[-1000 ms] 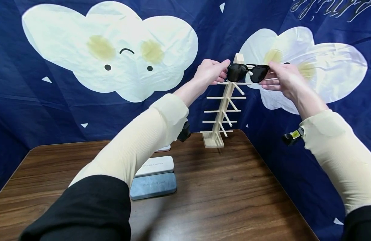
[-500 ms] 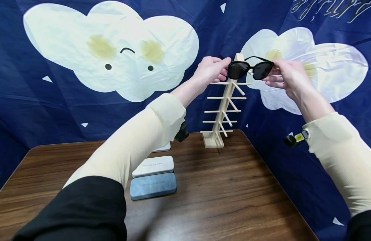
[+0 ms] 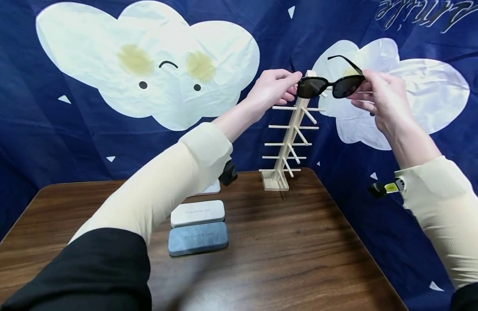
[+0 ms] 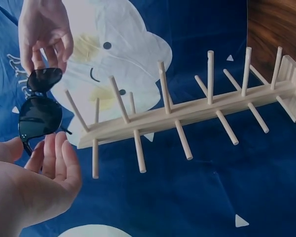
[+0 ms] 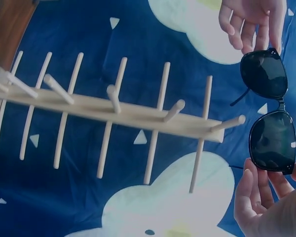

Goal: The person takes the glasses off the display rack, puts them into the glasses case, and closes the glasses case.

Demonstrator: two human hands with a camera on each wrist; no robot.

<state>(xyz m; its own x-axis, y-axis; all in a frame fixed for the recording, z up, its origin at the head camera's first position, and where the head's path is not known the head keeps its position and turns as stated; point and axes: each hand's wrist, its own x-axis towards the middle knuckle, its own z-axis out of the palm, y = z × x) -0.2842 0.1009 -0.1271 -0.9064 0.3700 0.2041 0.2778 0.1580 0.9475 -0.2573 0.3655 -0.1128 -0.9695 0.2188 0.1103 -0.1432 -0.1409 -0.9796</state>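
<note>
Head view alone shows oblong cases point(image 3: 197, 238). Left grip point(image 3: 271, 91) and right grip point(image 3: 385, 97) pinch glossy sunglasses point(image 3: 312, 88) near the wooden stand point(image 3: 289, 138).

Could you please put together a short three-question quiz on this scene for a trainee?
1. Multiple choice: what do the left hand and right hand hold together? (a) a pen; (b) sunglasses; (c) a cup.
2. True or false: the blue case lies nearer the camera than the white case beside it.
3. Fill in: the wooden rack stands on the ____.

Key: 1. b; 2. true; 3. table.
</note>
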